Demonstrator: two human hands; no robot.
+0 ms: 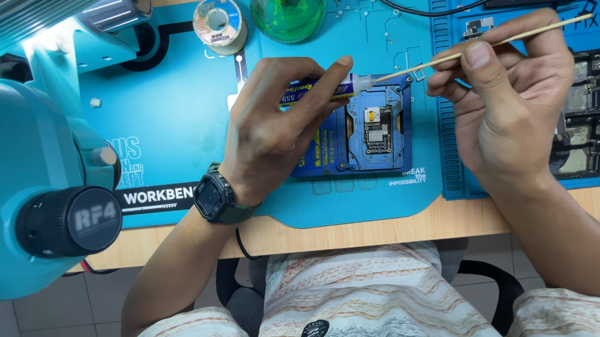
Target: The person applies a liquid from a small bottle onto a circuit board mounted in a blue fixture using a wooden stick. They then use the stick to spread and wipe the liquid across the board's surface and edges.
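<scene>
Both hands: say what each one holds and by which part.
The left hand grips a small tube around its body, nozzle free. The right hand pinches a thin wooden stick near its upper end.

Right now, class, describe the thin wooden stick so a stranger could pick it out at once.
Start at the blue work mat, then find the right hand above its right half. Pinched in it is the wooden stick, pale and needle-thin, its tip meeting the nozzle of the syringe tube held by the left hand.

Blue-yellow labelled syringe tube (317,89) in left hand (272,133); white-labelled solder spool (220,23) behind.
</scene>
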